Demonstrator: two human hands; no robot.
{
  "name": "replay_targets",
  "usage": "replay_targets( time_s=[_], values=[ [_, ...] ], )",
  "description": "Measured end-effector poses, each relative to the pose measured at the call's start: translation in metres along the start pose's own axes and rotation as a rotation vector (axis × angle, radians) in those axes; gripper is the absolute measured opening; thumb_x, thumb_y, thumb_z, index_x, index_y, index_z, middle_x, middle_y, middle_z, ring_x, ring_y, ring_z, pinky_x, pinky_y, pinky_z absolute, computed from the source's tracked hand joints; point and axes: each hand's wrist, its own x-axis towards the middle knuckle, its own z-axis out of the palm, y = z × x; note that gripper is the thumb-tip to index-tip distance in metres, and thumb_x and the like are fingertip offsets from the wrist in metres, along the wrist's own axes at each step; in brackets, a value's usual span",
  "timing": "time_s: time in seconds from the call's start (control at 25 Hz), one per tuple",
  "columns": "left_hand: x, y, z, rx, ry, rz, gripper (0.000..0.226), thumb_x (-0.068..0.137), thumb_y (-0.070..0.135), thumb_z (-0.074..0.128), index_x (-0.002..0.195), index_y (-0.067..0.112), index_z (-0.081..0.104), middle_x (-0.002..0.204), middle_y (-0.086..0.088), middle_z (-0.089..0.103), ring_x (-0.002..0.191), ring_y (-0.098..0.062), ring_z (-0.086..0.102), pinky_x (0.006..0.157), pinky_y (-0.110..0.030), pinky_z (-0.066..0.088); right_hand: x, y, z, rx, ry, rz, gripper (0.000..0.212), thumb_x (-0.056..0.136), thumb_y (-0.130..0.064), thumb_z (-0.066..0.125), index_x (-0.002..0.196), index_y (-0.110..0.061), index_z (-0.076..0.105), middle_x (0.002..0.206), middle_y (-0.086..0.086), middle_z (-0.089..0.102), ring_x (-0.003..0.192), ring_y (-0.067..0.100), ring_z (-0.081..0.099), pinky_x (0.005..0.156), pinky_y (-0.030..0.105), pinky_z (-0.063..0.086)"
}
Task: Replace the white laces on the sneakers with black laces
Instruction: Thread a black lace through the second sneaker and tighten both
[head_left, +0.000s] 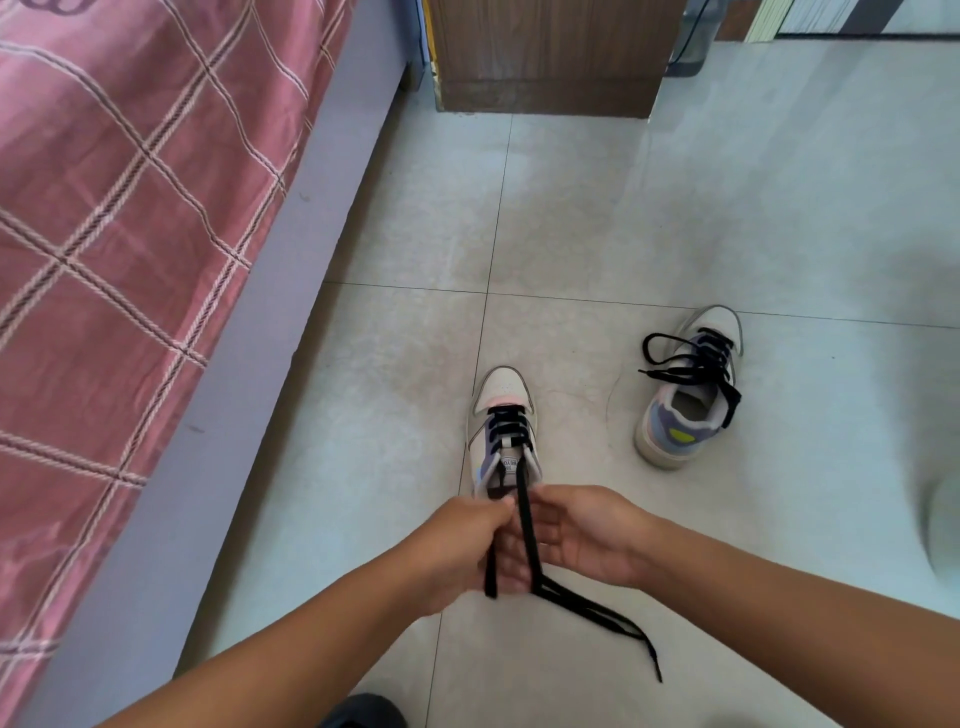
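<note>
- The left hand (467, 545), low in the centre of the frame, has its fingers curled in a grip round the black lace (525, 525), with one short end hanging out below the fist
- The right hand (587, 532) sits just beside it, fingers gently curved against the lace and the heel of the shoe; whether it pinches the lace or only steadies it I cannot tell, as the fingertips are hidden behind the left hand
- From the grip the lace runs taut up to the near sneaker (503, 431), laced in black over the lower eyelets, with the top ones apparently not yet threaded
- The two ends look unequal: one stops short under the left hand, the other trails long across the floor tiles (571, 208) toward the lower right; a harder pull on one side could draw the short end back through an eyelet
- The trailing end could be caught under a knee or foot, which would jerk the shoe sideways
- Nothing visibly pins the sneaker down, so a strong tug may drag it toward the person rather than tighten the crossings
- The second sneaker (685, 387), at right of centre, carries black laces lying loose; they are well apart from the trailing end, so tangling seems unlikely
- No white laces are in view
- The bed with its pink checked cover (130, 208) fills the left side
</note>
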Motion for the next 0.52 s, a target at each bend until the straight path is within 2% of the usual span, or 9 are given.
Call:
replay_targets(
  time_s=[0.04, 0.12, 0.2, 0.28, 0.36, 0.44, 0.48, 0.52],
  values=[
    [-0.005, -0.004, 0.002, 0.005, -0.046, -0.055, 0.038, 0.101, 0.024, 0.039, 0.084, 0.000, 0.063, 0.067, -0.013, 0.066, 0.061, -0.025, 0.065, 0.069, -0.039, 0.058, 0.005, -0.003, 0.000, 0.017, 0.010, 0.000, 0.030, 0.100, -0.023, 0.041, 0.098, -0.002, 0.063, 0.087, 0.011, 0.069, 0.073, 0.019, 0.066, 0.064, 0.029, 0.055],
    [-0.011, -0.013, 0.004, 0.172, -0.032, -0.059, 0.037, 0.102, 0.025, 0.037, 0.081, 0.004, 0.060, 0.063, -0.009, 0.062, 0.055, -0.020, 0.060, 0.063, -0.036, 0.056, 0.013, -0.010, 0.001, -0.006, 0.060, -0.003, 0.026, 0.097, -0.024, 0.049, 0.093, -0.004, 0.065, 0.085, 0.009, 0.068, 0.073, 0.017, 0.063, 0.060, 0.027, 0.055],
    [-0.013, -0.020, -0.001, 0.551, 0.110, 0.026, 0.034, 0.102, 0.026, 0.034, 0.084, 0.007, 0.057, 0.068, -0.007, 0.060, 0.053, -0.017, 0.056, 0.059, -0.031, 0.053, 0.016, -0.012, 0.002, -0.088, 0.107, -0.002, 0.017, 0.095, -0.019, 0.053, 0.092, -0.005, 0.063, 0.081, 0.009, 0.067, 0.070, 0.017, 0.062, 0.059, 0.027, 0.056],
    [-0.012, -0.021, -0.004, 1.020, 0.268, 0.167, 0.030, 0.102, 0.025, 0.031, 0.094, 0.009, 0.056, 0.084, -0.008, 0.061, 0.065, -0.018, 0.058, 0.059, -0.026, 0.046, 0.016, -0.012, 0.001, -0.089, 0.062, 0.023, 0.017, 0.095, -0.018, 0.052, 0.093, -0.003, 0.061, 0.084, 0.015, 0.068, 0.076, 0.023, 0.065, 0.071, 0.033, 0.057],
    [-0.015, -0.021, 0.001, 1.347, 0.238, 0.281, 0.030, 0.102, 0.023, 0.031, 0.103, 0.007, 0.055, 0.100, -0.012, 0.062, 0.087, -0.027, 0.060, 0.069, -0.028, 0.042, 0.012, -0.013, 0.002, -0.052, -0.034, 0.068, 0.019, 0.095, -0.020, 0.050, 0.092, -0.004, 0.060, 0.087, 0.018, 0.068, 0.081, 0.027, 0.066, 0.076, 0.036, 0.057],
    [-0.019, -0.018, 0.006, 1.444, 0.067, 0.335, 0.036, 0.103, 0.029, 0.026, 0.102, 0.007, 0.054, 0.100, -0.013, 0.059, 0.094, -0.030, 0.058, 0.077, -0.035, 0.045, 0.011, -0.014, 0.002, -0.054, -0.081, 0.041, 0.019, 0.095, -0.019, 0.050, 0.090, -0.005, 0.061, 0.083, 0.014, 0.068, 0.075, 0.022, 0.067, 0.069, 0.033, 0.057],
    [-0.019, -0.012, 0.004, 1.398, 0.049, 0.321, 0.039, 0.104, 0.031, 0.023, 0.097, 0.008, 0.054, 0.097, -0.013, 0.059, 0.093, -0.030, 0.058, 0.080, -0.038, 0.047, 0.011, -0.014, 0.003, -0.066, -0.084, -0.003, 0.018, 0.095, -0.017, 0.050, 0.088, -0.005, 0.061, 0.080, 0.011, 0.067, 0.070, 0.019, 0.066, 0.067, 0.032, 0.056],
    [-0.014, -0.004, 0.001, 1.294, 0.110, 0.303, 0.041, 0.103, 0.032, 0.022, 0.094, 0.008, 0.054, 0.097, -0.013, 0.060, 0.093, -0.030, 0.059, 0.083, -0.040, 0.048, 0.012, -0.014, 0.004, -0.109, -0.070, -0.065, 0.017, 0.095, -0.015, 0.051, 0.088, -0.004, 0.062, 0.078, 0.009, 0.065, 0.067, 0.018, 0.063, 0.069, 0.031, 0.055]
  ],
)
